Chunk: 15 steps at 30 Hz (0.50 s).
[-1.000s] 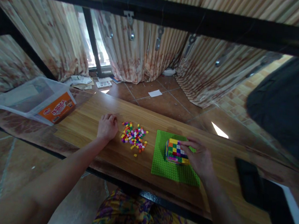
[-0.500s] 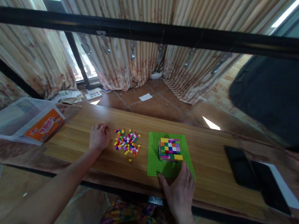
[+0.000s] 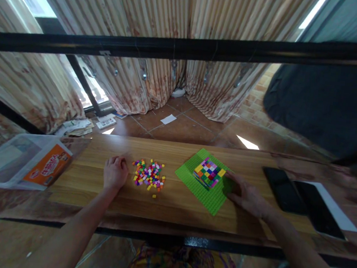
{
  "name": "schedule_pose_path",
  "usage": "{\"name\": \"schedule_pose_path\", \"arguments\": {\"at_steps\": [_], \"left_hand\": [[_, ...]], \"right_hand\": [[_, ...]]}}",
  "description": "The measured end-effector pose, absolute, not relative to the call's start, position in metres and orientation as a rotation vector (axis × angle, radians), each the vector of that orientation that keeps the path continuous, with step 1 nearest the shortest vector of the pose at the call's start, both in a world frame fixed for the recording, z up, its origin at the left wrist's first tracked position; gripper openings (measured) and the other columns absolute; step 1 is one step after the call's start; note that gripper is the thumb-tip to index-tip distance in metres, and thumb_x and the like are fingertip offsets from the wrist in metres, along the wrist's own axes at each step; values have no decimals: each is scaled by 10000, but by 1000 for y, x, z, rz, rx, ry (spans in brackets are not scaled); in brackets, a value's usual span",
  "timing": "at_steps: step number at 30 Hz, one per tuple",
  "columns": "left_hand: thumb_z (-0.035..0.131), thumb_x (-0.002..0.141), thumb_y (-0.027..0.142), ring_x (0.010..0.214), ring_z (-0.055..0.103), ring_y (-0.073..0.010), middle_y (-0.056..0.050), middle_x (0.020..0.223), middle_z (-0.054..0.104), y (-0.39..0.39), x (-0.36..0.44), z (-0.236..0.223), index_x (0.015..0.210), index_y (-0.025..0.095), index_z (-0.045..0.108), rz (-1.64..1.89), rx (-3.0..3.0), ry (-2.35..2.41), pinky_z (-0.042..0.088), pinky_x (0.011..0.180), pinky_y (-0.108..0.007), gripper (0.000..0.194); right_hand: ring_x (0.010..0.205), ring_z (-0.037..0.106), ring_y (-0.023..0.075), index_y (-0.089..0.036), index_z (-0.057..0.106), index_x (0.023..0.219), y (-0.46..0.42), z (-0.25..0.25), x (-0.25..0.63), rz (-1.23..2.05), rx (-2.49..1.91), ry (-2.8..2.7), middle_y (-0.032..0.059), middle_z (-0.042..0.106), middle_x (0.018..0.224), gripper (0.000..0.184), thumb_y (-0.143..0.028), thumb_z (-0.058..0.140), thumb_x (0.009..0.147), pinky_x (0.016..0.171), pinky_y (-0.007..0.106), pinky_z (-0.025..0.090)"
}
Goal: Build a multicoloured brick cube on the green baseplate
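The brick block (image 3: 209, 171) on its baseplate (image 3: 214, 202) lies between the clenched left hand (image 3: 115, 172) and the nearer, loosely spread right hand (image 3: 244, 195).

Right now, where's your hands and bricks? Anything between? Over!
Right hand at green studded baseplate. Multicoloured brick stack on baseplate. Left hand on wooden board; loose toy bricks between it and stack.

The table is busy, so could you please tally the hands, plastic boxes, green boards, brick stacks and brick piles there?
Hands: 2 (left hand, right hand)
Plastic box: 1
Green board: 1
Brick stack: 1
Brick pile: 1
Total: 6
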State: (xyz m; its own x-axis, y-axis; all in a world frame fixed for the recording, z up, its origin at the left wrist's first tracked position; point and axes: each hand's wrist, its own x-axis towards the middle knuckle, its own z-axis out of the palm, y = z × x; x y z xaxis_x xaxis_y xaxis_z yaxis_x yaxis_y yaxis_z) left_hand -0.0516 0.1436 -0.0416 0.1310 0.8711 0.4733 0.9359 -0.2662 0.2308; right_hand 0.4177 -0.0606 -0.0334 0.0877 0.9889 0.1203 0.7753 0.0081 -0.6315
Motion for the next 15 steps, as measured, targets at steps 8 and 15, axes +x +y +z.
{"name": "schedule_pose_path", "arguments": {"at_steps": [8,15], "left_hand": [[405,862,243,963,580,-296,-142,990,655,144,-51,-40,929,185,653,-829,-2271,-1845,459,912,-464,263],[413,861,237,985,579,-302,-140,982,651,142,-51,-40,937,190,651,-840,-2288,-1837,455,929,-467,254]], "right_hand": [[1014,669,265,-172,617,1230,1,-50,433,95,-1984,-1189,112,717,1112,501,-230,466,755,936,479,515],[1030,673,257,-185,618,1238,20,-51,414,171,-1891,-1416,96,716,1151,499,-234,521,750,948,458,520]]}}
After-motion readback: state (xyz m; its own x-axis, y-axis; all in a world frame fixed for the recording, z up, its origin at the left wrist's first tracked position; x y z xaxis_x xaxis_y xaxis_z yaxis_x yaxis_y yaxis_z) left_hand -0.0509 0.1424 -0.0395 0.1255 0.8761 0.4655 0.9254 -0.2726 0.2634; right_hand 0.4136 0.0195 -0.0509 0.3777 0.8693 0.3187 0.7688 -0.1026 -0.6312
